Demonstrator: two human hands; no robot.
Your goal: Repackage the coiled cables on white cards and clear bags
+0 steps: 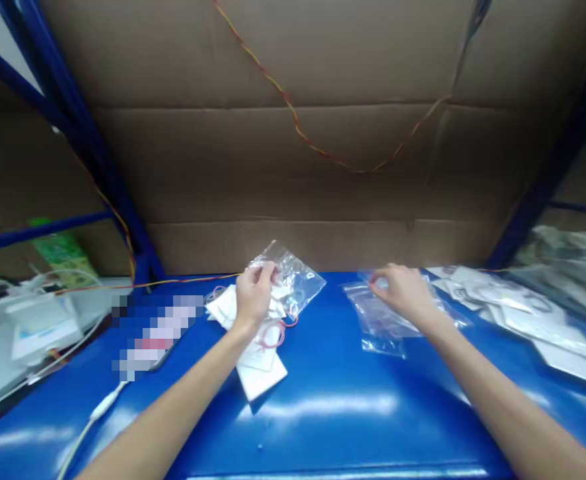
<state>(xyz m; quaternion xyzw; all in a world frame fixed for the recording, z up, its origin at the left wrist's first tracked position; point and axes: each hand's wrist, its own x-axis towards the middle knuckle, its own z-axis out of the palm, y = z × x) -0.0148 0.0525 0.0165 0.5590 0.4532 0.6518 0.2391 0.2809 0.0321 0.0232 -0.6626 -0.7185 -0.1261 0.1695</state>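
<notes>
My left hand (257,290) is closed in a pinch on a clear plastic bag (300,280), which spreads out to the right of the fingers. Below and around that hand lies a pile of white tags or cards (257,357) with thin red string loops (274,335). My right hand (403,290) is over several flat clear plastic bags (383,327), thumb and forefinger curled together. Whether a bag is caught between those fingertips I cannot make out.
A phone-like device (160,337), blurred out, lies at the left with a white cable (103,405). White packets (513,307) are heaped at the right. Farther left stand white electronics (43,327). A cardboard wall (293,247) and blue posts (93,153) bound the blue table (333,433).
</notes>
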